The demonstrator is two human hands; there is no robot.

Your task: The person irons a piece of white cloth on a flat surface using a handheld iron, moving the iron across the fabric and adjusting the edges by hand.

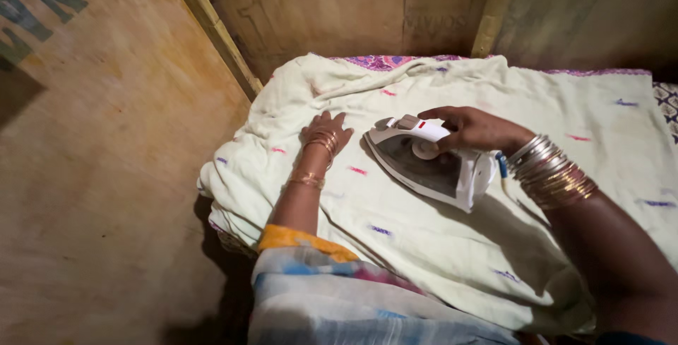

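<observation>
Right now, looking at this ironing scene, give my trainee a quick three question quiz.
1. True or false: the right hand grips the white iron.
2. Where does the left hand rest: A on the pale cloth, B on the wooden wall, C on the iron?
3. Fill in: both wrists wear stacks of ____.

Key: 1 true. 2 A. 3 bangles.

I am looking at my white plastic steam iron with its dark grey body (427, 161) lying on the pale cream cotton cloth dotted with small pink and blue dashes (424, 232), gold and silver metal bangles (554, 175) shining.
</observation>
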